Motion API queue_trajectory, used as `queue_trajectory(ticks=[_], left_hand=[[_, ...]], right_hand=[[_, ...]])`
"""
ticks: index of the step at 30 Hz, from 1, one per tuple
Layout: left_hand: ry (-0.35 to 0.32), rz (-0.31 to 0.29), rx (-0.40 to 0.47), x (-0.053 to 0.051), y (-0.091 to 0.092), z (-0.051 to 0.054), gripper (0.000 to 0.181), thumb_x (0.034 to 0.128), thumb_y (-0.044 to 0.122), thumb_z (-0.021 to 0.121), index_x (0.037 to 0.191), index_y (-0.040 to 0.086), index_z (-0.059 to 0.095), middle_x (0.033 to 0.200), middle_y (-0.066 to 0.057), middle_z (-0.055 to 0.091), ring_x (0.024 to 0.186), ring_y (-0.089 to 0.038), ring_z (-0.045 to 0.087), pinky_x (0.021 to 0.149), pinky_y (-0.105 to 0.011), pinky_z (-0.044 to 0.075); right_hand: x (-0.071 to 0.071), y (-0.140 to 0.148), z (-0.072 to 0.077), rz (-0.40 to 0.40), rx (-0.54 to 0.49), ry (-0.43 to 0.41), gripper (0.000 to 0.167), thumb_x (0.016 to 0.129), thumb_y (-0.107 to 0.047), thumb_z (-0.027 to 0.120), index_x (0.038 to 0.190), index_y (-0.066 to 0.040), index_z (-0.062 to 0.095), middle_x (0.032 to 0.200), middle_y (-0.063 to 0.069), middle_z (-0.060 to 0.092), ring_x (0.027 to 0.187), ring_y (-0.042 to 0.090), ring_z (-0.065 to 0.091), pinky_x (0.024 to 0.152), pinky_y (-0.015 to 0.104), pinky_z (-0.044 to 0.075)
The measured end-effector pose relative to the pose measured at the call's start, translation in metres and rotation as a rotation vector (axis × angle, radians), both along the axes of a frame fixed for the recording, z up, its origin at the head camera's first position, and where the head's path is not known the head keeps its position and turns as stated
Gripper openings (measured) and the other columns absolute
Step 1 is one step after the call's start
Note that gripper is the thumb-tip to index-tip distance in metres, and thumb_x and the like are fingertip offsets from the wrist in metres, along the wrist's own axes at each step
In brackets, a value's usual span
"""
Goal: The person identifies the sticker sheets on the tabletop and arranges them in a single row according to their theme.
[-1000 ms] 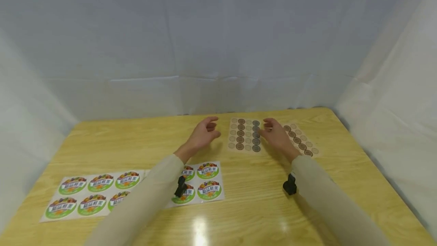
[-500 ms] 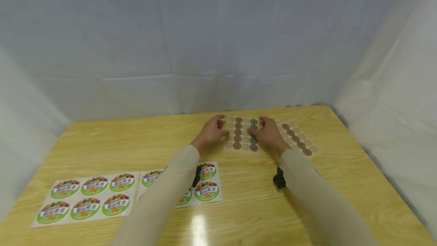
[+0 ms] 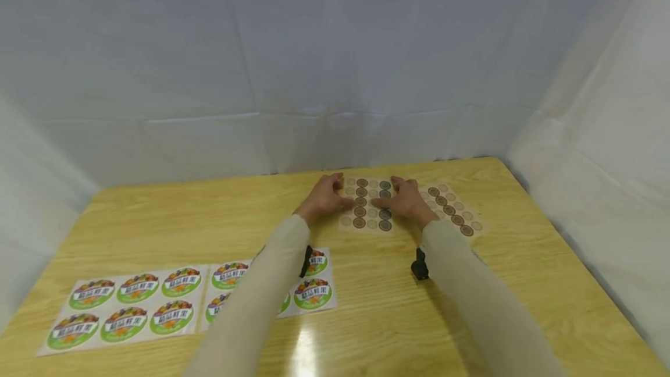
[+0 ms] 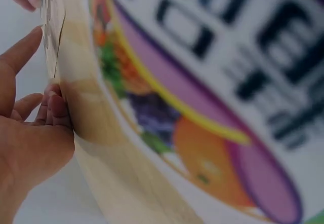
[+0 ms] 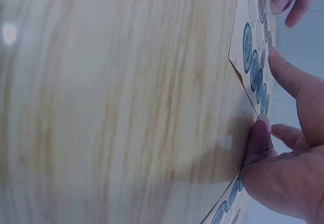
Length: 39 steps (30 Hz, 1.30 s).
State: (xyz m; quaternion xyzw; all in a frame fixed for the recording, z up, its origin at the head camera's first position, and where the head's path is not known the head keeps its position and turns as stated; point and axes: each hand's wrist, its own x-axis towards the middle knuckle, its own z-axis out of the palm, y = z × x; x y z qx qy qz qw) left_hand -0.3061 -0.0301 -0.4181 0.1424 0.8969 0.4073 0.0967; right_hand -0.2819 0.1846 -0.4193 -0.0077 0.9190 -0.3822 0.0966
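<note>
Disc-printed sheet [image 3: 372, 214] sits right of centre in the frame, towards the far edge of the worktop [image 3: 377, 301]. Nearest, pale sleeves [image 3: 476, 290] enter from the bottom edge, the left one passing over fruit-label sheets [image 3: 312, 294] at lower left; these lie side by side in a strip, perhaps so that the print reads upright for the person. Farther up, the left hand [image 3: 323, 196] is at the disc-printed sheet's left side, fingers loosely bent and thumb stretched towards it, gripping nothing. Opposite, the right hand [image 3: 407, 199] spans the right edge, thumb reaching over the print and well parted from the fingers, likewise with nothing in its grasp; whether its fingertips press the paper cannot be told. Such facing placement probably suits steadying both edges at once. A second disc sheet [image 3: 458, 214], set aslant, lies just to the right, partly hidden by the right hand. White sheeting [image 3: 314, 63] hangs beyond.
</note>
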Motion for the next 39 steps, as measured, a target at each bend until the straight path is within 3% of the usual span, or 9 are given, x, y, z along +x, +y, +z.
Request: queue_trajectory(ticks=[4, 7, 9, 13, 20, 29, 39], left_hand=[[0.042, -0.030, -0.023, -0.001, 0.002, -0.002, 0.052, 0.0791, 0.018, 0.078, 0.119, -0.006, 0.055, 0.096, -0.014, 0.055, 0.088, -0.025, 0.053, 0.083, -0.033, 0.045], [0.089, -0.060, -0.091, -0.001, 0.005, -0.003, 0.046, 0.0775, 0.023, 0.080, 0.101, -0.009, 0.056, 0.088, -0.015, 0.053, 0.080, -0.026, 0.050, 0.074, -0.035, 0.043], [0.084, -0.057, -0.133, 0.000, 0.007, -0.002, 0.056, 0.0768, 0.028, 0.081, 0.116, -0.005, 0.058, 0.102, -0.017, 0.055, 0.094, -0.028, 0.051, 0.084, -0.036, 0.043], [0.035, -0.043, -0.179, 0.000, 0.008, -0.001, 0.085, 0.0778, 0.035, 0.079, 0.142, -0.003, 0.040, 0.134, -0.023, 0.046, 0.124, -0.032, 0.041, 0.106, -0.038, 0.032], [0.022, -0.097, -0.177, -0.004, 0.004, 0.002, 0.078, 0.0787, 0.032, 0.079, 0.138, -0.005, 0.044, 0.127, -0.025, 0.044, 0.116, -0.032, 0.042, 0.102, -0.039, 0.035], [-0.078, -0.135, -0.236, -0.004, 0.000, 0.014, 0.087, 0.0821, 0.028, 0.077, 0.148, -0.001, 0.029, 0.149, -0.023, 0.029, 0.138, -0.033, 0.022, 0.111, -0.040, 0.023], [-0.054, -0.128, -0.235, -0.008, -0.002, 0.013, 0.082, 0.0804, 0.028, 0.078, 0.145, 0.001, 0.035, 0.145, -0.021, 0.037, 0.137, -0.034, 0.025, 0.109, -0.042, 0.026]], right_hand=[[0.001, 0.000, 0.000, -0.005, 0.026, -0.022, 0.087, 0.089, -0.038, 0.067, 0.151, -0.001, 0.018, 0.140, 0.029, 0.027, 0.126, 0.040, 0.037, 0.102, 0.050, 0.034], [0.003, 0.000, 0.000, -0.009, 0.054, -0.039, 0.089, 0.088, -0.040, 0.068, 0.152, -0.002, 0.018, 0.143, 0.029, 0.023, 0.129, 0.040, 0.032, 0.105, 0.051, 0.030], [0.004, -0.001, 0.001, -0.004, 0.081, -0.043, 0.090, 0.088, -0.041, 0.068, 0.151, -0.001, 0.018, 0.144, 0.029, 0.022, 0.131, 0.041, 0.029, 0.105, 0.051, 0.029], [0.006, -0.003, 0.004, 0.014, 0.122, -0.046, 0.090, 0.088, -0.041, 0.068, 0.151, 0.000, 0.019, 0.144, 0.029, 0.022, 0.132, 0.041, 0.027, 0.106, 0.051, 0.029], [0.006, -0.004, 0.006, 0.008, 0.147, -0.033, 0.088, 0.087, -0.041, 0.068, 0.151, -0.002, 0.022, 0.144, 0.029, 0.023, 0.130, 0.041, 0.030, 0.104, 0.052, 0.031], [0.009, -0.008, 0.005, 0.003, 0.120, -0.050, 0.086, 0.087, -0.041, 0.069, 0.151, -0.005, 0.023, 0.139, 0.027, 0.028, 0.124, 0.039, 0.038, 0.101, 0.052, 0.035], [0.006, -0.010, 0.006, -0.009, 0.130, -0.040, 0.086, 0.085, -0.042, 0.070, 0.150, -0.007, 0.026, 0.139, 0.026, 0.027, 0.121, 0.038, 0.039, 0.100, 0.051, 0.035]])
